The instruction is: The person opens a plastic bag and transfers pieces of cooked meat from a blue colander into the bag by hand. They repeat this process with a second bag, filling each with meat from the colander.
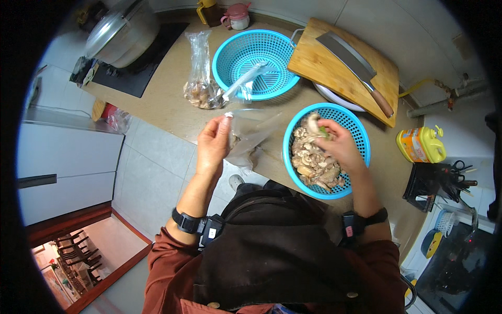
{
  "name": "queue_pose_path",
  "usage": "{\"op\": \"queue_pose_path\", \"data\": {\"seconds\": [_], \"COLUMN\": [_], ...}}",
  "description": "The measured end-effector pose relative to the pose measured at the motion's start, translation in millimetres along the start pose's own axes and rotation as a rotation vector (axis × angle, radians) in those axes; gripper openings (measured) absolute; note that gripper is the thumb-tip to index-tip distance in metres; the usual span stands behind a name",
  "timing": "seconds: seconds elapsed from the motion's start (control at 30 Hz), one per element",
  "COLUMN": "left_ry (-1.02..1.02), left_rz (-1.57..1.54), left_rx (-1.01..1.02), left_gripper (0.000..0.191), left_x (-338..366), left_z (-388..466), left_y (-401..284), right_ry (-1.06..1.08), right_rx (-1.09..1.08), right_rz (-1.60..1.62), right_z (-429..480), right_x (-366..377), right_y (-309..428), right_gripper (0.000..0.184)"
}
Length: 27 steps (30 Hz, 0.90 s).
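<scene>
My left hand (215, 139) pinches the rim of a clear plastic bag (253, 135), which hangs at the counter's front edge with some contents low in it. Over a blue plastic basket (287, 147) at the right, my right hand (339, 141) grips a pale piece of meat (313, 122) with a bit of green beside it. Cut meat pieces (313, 161) fill much of this basket. Behind my left hand stands a filled clear bag (202, 92), its top gathered upright. Next to it, a second blue basket (255, 35) has a loose plastic bag (247, 80) over its rim.
A cleaver (347, 55) lies on a wooden cutting board (313, 59), which rests partly over a white dish (339, 98). A metal pot (125, 43) is on the black cooktop (159, 51). Right are a yellow pump jug (419, 144), a black utensil holder (427, 182) and the sink (455, 259).
</scene>
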<state>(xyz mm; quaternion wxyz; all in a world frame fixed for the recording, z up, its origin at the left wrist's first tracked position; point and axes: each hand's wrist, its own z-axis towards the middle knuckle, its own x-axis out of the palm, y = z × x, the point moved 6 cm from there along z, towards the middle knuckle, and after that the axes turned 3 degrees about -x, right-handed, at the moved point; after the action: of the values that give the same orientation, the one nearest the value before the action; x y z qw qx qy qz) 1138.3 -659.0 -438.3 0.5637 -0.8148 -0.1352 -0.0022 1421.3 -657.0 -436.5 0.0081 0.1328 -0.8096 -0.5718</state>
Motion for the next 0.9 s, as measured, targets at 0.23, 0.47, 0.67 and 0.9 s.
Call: {"op": "queue_pose_path", "data": {"seconds": [0.23, 0.47, 0.67, 0.9], "left_ry": [0.107, 0.075, 0.191, 0.154], "left_rz": [0.054, -0.147, 0.098, -0.246], "left_rx": [-0.027, -0.112, 0.104, -0.192], "left_gripper": [0.026, 0.030, 0.033, 0.032], "left_x": [0.9, -7.8, -6.4, -36.1], "left_z": [6.5, 16.6, 7.3, 19.2], "left_y": [-0.9, -8.1, -8.2, -17.6], "right_ry": [0.292, 0.542, 0.320, -0.080], "right_rx": [-0.043, 0.423, 0.721, 0.557], "right_rz": [0.468, 0.539, 0.721, 0.394], "right_z": [1.2, 49.6, 74.6, 75.4], "right_x": [46.6, 161.4, 188.9, 161.7], "right_y": [58.8, 20.1, -24.6, -18.9], "right_gripper": [0.038, 0.027, 0.018, 0.036]}}
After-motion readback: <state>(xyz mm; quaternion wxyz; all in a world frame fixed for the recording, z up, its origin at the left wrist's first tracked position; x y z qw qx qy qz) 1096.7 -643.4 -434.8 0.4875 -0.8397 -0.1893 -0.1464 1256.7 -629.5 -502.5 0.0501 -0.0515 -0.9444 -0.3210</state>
